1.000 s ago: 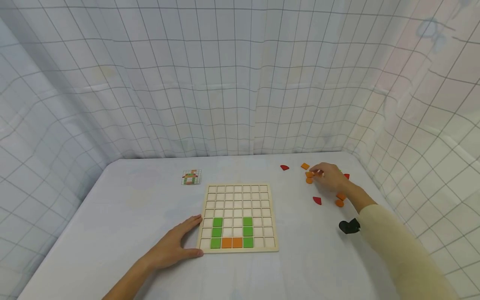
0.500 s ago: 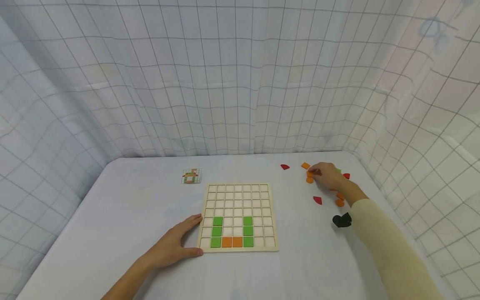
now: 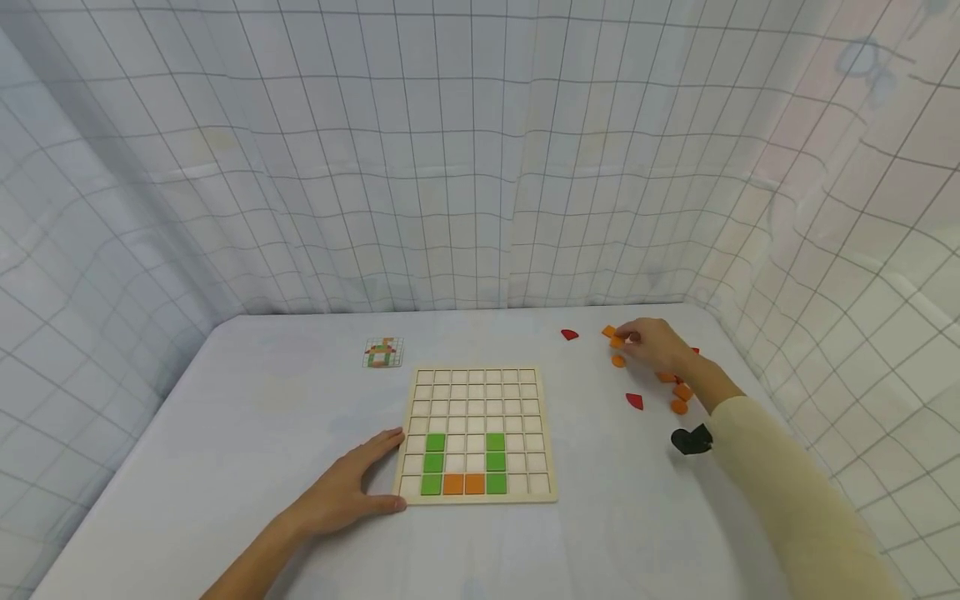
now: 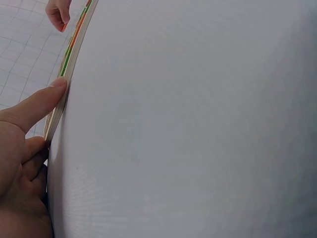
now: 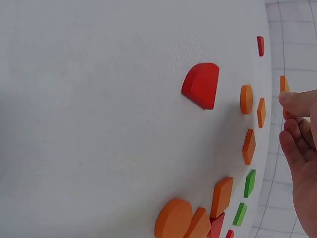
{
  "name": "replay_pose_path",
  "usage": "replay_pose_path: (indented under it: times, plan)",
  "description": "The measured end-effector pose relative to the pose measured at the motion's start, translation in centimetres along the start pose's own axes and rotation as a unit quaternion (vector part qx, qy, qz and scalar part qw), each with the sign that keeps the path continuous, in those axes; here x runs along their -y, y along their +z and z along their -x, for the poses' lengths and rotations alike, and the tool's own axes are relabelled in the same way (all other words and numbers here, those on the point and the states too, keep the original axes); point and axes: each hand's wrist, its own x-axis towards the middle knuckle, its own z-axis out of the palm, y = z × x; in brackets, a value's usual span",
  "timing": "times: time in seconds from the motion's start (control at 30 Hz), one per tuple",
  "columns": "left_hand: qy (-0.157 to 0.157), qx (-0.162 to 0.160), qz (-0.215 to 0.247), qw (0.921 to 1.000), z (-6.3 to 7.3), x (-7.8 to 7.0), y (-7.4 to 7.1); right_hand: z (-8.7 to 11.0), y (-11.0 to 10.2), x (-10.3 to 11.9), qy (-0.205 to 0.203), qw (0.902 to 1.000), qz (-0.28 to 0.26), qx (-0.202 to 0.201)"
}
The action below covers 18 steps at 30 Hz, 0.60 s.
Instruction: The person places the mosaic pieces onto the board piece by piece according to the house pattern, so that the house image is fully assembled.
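My right hand (image 3: 654, 343) pinches a small orange tile (image 5: 284, 84) between thumb and fingers, held just above the table at the far right. The right wrist view shows the tile edge-on, so its shape is unclear. My left hand (image 3: 341, 493) rests at the near left corner of a pale wooden grid board (image 3: 551, 450), fingers spread, with thumb and fingertips touching its edges. In the left wrist view the left thumb (image 4: 42, 104) lies along the board's rim. Several green squares (image 3: 433, 464) and two orange squares (image 3: 453, 484) sit in the board's nearest rows.
Loose pieces lie around the right hand, among them a red quarter-round (image 3: 635, 402), an orange disc (image 3: 618, 361), and green tiles (image 5: 239, 214). A small picture card (image 3: 383, 352) lies beyond the board. White grid-patterned curtains (image 3: 480, 167) enclose the table.
The right hand has picked up the orange tile and raised it slightly, away from the orange disc beside it. The left hand and the board have stayed put.
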Motion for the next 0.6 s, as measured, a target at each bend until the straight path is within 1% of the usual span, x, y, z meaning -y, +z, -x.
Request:
replay_pose_path:
  times: [0.17,0.3,0.53,0.6]
  plan:
    - [0.0,0.001,0.004,1.0,0.0,0.0,0.0,-0.3,-0.1,1.8,-0.029,0.9995,-0.01,0.004]
    - [0.001,0.001,0.003,1.0,0.0,0.1,0.0,-1.0,0.3,3.4,-0.05,0.9986,-0.015,0.007]
    - [0.007,0.0,0.001,1.0,0.0,0.1,0.0,-2.2,1.8,6.6,-0.107,0.9942,-0.001,-0.007]
    - [0.008,-0.001,0.0,1.0,0.0,0.1,0.0,-2.6,2.3,7.4,-0.118,0.9929,-0.004,-0.006]
